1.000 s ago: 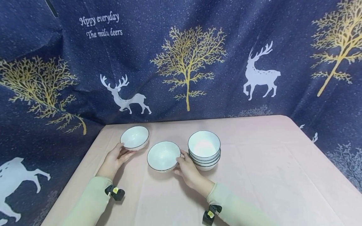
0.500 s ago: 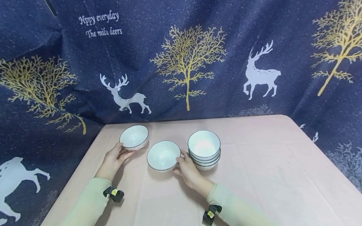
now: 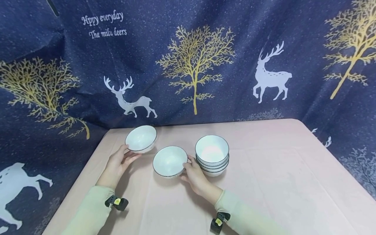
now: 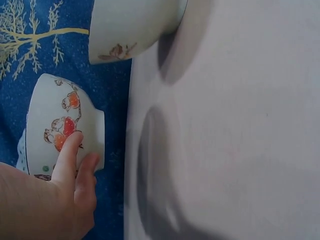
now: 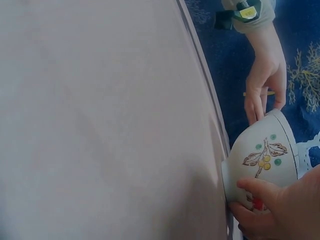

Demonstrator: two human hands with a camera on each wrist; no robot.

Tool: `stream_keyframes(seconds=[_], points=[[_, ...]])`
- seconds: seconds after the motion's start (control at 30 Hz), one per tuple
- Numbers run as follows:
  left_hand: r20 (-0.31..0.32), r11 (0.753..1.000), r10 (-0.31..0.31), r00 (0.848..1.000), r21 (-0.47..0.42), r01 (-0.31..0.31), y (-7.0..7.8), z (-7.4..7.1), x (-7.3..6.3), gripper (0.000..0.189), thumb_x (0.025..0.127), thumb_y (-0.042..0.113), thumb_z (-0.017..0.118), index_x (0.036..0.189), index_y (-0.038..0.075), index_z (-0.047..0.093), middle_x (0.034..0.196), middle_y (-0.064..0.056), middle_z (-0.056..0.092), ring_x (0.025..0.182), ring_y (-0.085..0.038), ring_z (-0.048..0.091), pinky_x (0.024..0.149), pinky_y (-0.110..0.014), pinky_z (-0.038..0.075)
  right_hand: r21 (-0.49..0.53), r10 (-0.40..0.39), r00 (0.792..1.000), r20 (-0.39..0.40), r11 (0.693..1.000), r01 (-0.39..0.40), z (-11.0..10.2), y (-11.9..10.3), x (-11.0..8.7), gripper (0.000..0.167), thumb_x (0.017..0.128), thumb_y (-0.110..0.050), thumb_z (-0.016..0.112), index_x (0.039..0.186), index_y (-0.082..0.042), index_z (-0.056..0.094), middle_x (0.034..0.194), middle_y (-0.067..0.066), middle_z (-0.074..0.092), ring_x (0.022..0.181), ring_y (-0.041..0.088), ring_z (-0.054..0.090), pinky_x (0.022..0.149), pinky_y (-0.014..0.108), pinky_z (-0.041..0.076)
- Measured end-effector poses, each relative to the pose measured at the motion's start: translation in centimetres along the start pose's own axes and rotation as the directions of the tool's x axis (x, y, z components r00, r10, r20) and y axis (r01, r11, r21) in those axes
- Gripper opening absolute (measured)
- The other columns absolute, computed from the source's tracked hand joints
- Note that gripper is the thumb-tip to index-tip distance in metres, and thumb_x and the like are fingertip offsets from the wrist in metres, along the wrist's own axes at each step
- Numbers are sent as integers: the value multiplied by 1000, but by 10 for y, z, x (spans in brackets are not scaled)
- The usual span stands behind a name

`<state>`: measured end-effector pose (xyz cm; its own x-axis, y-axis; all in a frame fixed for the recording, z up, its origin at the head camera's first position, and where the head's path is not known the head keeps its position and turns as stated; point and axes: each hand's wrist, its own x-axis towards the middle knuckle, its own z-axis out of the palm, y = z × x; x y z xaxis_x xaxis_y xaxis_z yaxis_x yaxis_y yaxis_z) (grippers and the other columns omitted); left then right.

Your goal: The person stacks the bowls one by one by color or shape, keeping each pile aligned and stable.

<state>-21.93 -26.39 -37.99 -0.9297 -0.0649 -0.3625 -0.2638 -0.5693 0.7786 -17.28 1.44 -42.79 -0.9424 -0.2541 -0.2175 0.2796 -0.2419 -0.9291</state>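
On the left of the head view, my left hand (image 3: 117, 161) holds a white dark-rimmed bowl (image 3: 141, 138) by its side, thumb at the rim and fingers beneath. In the left wrist view this bowl (image 4: 55, 112), printed with red birds, is raised off the table. My right hand (image 3: 197, 178) grips a second bowl (image 3: 170, 161) at its right side, thumb over the rim. The right wrist view shows leaves and berries on that bowl (image 5: 267, 150); its base is at or very near the tabletop. Both bowls have nothing inside. Right of them stands a stack of several matching bowls (image 3: 212, 153).
A pale pink cloth covers the table (image 3: 282, 182). Behind it hangs a dark blue curtain (image 3: 229, 107) with printed deer and gold trees. The stack stands close to my right hand's fingers. Each wrist wears a black strap with a small device (image 3: 117, 201).
My left hand has raised its bowl, which now sits higher and slightly farther back in the head view. My right hand, its bowl and the stack have stayed in place.
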Motion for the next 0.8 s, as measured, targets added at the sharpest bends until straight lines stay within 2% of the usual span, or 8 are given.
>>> stream_keyframes(seconds=[0.13, 0.2, 0.47, 0.6, 0.7, 0.8], points=[[15, 1000, -6, 1000, 13, 6, 0, 6, -2, 60, 102, 10, 40, 155, 11, 11, 140, -15, 29, 107, -20, 57, 102, -36, 49, 0, -5, 1000, 2, 1000, 5, 0, -2, 0, 57, 102, -10, 31, 152, -1, 5, 150, 35, 13, 133, 46, 33, 101, 41, 50], [20, 1000, -6, 1000, 25, 6, 0, 8, -4, 59, 102, 10, 39, 155, 10, 11, 142, -17, 26, 108, -21, 56, 101, -37, 49, 6, -7, 1000, 4, 1000, 7, 1, -2, 0, 57, 102, -10, 31, 152, -2, 5, 150, 35, 14, 133, 47, 33, 102, 42, 50], [75, 999, 8, 997, 37, -11, -1, 16, -10, 55, 103, 10, 36, 153, 4, 13, 138, -20, 30, 90, -19, 65, 102, -40, 48, 30, -5, 1000, 0, 1000, 5, 2, -2, 1, 57, 101, -8, 32, 152, -2, 7, 149, 36, 15, 132, 47, 34, 103, 45, 48], [85, 997, 13, 996, 73, -20, -3, 21, -14, 56, 103, 9, 38, 152, 0, 13, 126, -21, 43, 89, -22, 66, 100, -41, 49, 21, -4, 1000, -3, 1000, 4, 2, -1, 1, 57, 101, -9, 33, 152, -2, 7, 150, 36, 15, 133, 46, 35, 103, 44, 48], [88, 994, 16, 996, 105, -26, -4, 25, -17, 56, 103, 9, 39, 152, -1, 14, 110, -16, 55, 89, -22, 67, 99, -41, 50, 12, 4, 1000, -5, 1000, -4, 1, 1, 2, 57, 102, -10, 33, 153, -3, 8, 150, 35, 16, 133, 45, 35, 103, 42, 49], [99, 991, 21, 995, 130, -34, -6, 28, -20, 55, 103, 9, 39, 151, -3, 15, 98, -11, 60, 89, -22, 67, 99, -42, 51, -1, 8, 1000, -5, 1000, -8, 0, 1, 2, 56, 103, -12, 32, 153, -4, 8, 151, 33, 16, 133, 44, 35, 102, 41, 49]])
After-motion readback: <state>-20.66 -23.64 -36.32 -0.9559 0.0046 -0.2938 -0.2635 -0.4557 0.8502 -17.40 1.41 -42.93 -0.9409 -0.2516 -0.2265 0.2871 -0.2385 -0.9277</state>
